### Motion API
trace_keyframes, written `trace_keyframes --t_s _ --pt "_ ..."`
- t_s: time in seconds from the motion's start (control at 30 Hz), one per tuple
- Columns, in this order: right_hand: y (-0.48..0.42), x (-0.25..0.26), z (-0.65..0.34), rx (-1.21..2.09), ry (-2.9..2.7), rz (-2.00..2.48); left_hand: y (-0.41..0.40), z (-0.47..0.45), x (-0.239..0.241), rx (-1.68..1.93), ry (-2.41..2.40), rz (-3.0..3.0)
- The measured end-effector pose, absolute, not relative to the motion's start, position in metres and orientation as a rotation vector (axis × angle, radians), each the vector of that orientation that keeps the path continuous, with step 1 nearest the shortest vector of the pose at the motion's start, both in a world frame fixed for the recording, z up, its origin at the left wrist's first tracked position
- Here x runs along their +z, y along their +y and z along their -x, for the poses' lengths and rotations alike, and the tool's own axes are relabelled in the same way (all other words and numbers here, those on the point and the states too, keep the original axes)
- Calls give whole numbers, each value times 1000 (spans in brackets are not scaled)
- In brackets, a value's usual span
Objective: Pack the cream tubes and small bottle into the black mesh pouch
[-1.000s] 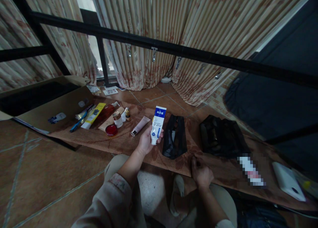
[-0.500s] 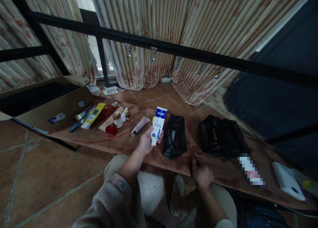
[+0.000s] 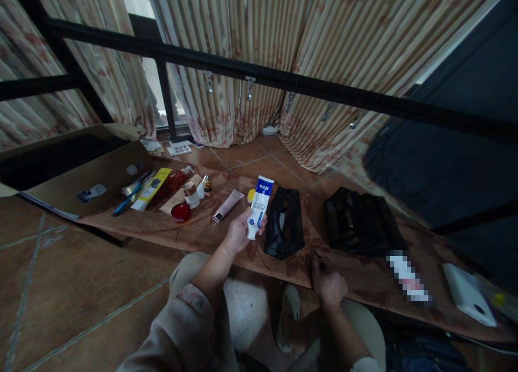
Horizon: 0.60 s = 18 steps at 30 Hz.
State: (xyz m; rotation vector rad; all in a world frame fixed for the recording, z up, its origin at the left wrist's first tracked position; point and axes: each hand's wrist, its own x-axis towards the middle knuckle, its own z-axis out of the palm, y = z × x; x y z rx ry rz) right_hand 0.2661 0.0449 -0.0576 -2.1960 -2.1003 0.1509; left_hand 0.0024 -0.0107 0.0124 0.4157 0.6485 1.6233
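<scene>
Where the seated person's knees met the floor mat [image 3: 194, 229], we recorded the right hand [image 3: 328, 283] resting on its near edge, fingers curled closed, with nothing visible inside them. One left hand [image 3: 238, 234] was raised just beyond, fingers and thumb wrapped round the lower end of one white-and-blue tube [image 3: 259, 205], held upright above the mat, cap downward. Immediately right of the tube lay one black pouch [image 3: 285, 221]; a second, larger black bag [image 3: 362, 221] lay well apart, further right. One white device [image 3: 469, 301] sat at the mat's right end. Left of the held tube we counted, in order: one pink tube [image 3: 229, 205], one red tin [image 3: 181, 212], one gold-capped jar [image 3: 190, 194], one small bottle [image 3: 208, 186], one amber bottle [image 3: 174, 180], one yellow tube [image 3: 151, 187] and one blue toothbrush [image 3: 127, 199]. Beyond these stood one open cardboard box [image 3: 93, 172]. One black rail [image 3: 283, 83] crossed before the curtains [image 3: 251, 37].
</scene>
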Motion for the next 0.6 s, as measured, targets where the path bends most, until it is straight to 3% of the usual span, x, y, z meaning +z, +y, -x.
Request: trace_keyframes --t_s 0.6 --pt "45 -55 -265 178 -2088 2221 -9 -2 11 1643 776 -486"
